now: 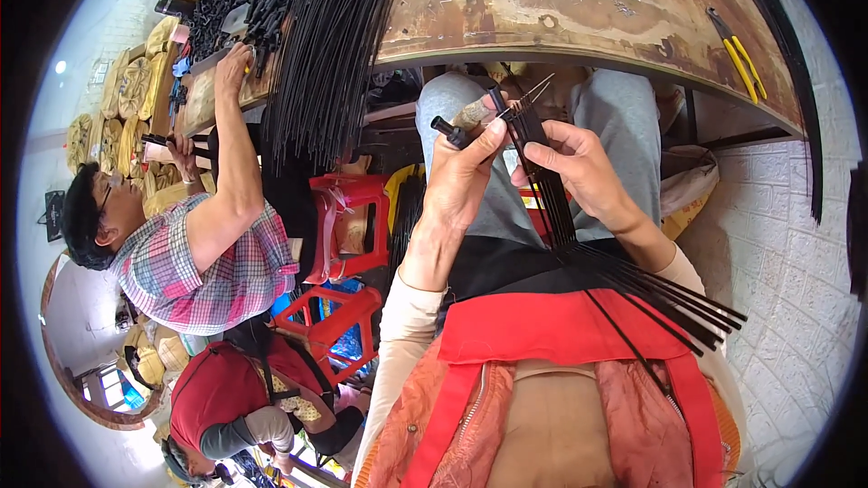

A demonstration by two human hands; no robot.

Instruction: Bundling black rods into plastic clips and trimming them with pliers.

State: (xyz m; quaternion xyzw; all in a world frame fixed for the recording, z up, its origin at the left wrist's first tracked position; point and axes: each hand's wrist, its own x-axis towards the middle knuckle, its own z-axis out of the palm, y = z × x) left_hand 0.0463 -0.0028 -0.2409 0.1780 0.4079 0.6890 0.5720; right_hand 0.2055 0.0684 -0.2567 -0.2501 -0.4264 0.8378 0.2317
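Blotchy wooden tabletop (506,4) beyond slender black rods (562,231)

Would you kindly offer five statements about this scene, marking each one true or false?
1. The yellow-handled pliers lie on the wooden table. True.
2. The person's left hand holds a short black tube. True.
3. The person's other hand is empty. False: the right hand holds thin black rods.
4. The person wears blue straps. False: red straps show.
5. Long black strands hang over the table's edge. True.
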